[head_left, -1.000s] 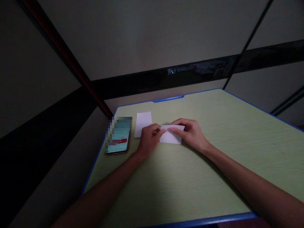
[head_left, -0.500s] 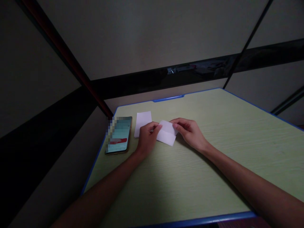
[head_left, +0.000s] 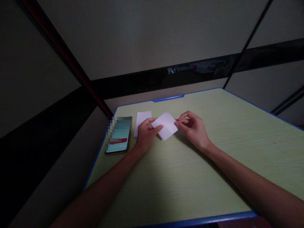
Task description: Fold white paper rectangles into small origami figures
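Paper (head_left: 167, 119) is over the bench (head_left: 190, 180), between two hands: left hand (head_left: 147, 134) pinches its left side, right hand (head_left: 194, 130) its right corner, probably to keep it steady.

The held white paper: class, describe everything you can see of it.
The white paper looks thin and plain, with what may be a faint crease toward the right. It appears as a diamond, apparently raised above the table. The left grip holds its left side, thumb on top; the right grip pinches its right corner.
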